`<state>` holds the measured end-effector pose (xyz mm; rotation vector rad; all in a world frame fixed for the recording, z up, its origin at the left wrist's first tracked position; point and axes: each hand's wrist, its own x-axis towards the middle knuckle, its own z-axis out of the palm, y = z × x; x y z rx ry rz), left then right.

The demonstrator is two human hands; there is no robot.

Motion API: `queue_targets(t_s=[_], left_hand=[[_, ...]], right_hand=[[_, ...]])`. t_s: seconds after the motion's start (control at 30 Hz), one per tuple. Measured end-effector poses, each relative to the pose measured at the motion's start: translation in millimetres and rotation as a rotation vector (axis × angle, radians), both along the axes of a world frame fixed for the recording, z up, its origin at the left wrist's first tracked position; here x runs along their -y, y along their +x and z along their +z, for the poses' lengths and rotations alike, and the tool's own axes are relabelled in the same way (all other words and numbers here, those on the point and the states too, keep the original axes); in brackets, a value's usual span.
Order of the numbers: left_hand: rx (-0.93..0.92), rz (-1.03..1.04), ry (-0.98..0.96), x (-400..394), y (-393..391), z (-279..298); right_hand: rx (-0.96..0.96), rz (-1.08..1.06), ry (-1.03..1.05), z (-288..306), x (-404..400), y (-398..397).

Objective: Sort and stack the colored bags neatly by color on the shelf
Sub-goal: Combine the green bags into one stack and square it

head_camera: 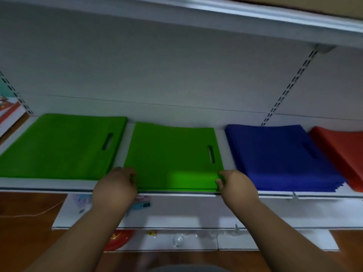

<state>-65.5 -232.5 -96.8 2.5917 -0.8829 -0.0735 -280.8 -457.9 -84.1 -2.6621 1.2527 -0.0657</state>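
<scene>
A flat green fabric bag stack (172, 158) is gripped at its front corners by the left hand (115, 187) and right hand (235, 185). It is flanked on the white metal shelf (49, 183) by another green bag stack (59, 146) and a blue bag stack (279, 156); an orange-red bag stack (341, 152) lies beyond.

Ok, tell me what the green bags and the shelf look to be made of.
Green bags: probably thin non-woven fabric, matte; they lie flat and limp, with die-cut handle slots. Shelf: likely white painted metal, smooth with a slight sheen, hung on slotted uprights. The blur leaves both uncertain.

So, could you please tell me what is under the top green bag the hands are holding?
At the front edge of the middle green stack, at least one more green bag edge shows beneath it, resting on the white shelf. Anything deeper is covered.
</scene>
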Motion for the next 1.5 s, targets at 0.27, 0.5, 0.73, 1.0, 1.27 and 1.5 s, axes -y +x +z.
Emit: queue_targets(t_s=[0.27, 0.5, 0.73, 1.0, 1.27, 1.5], left_hand=[[0.012, 0.019, 0.043, 3, -8, 2], [-0.024, 0.034, -0.135, -29, 3, 4], [-0.149, 0.149, -0.145, -107, 71, 12], [-0.465, 0.149, -0.037, -167, 132, 4], [-0.786, 0.309, -0.634, -193, 129, -7], [-0.436, 0.455, -0.545, -199, 131, 11]], right_hand=[[-0.043, 0.035, -0.043, 0, 4, 2], [0.157, 0.217, 0.078, 20, -49, 49], [0.103, 0.459, 0.188, 27, -137, 156], [-0.099, 0.394, 0.383, 15, -194, 220], [0.162, 0.227, 0.142, -2, -222, 207], [0.487, 0.256, 0.047, 3, -201, 184]])
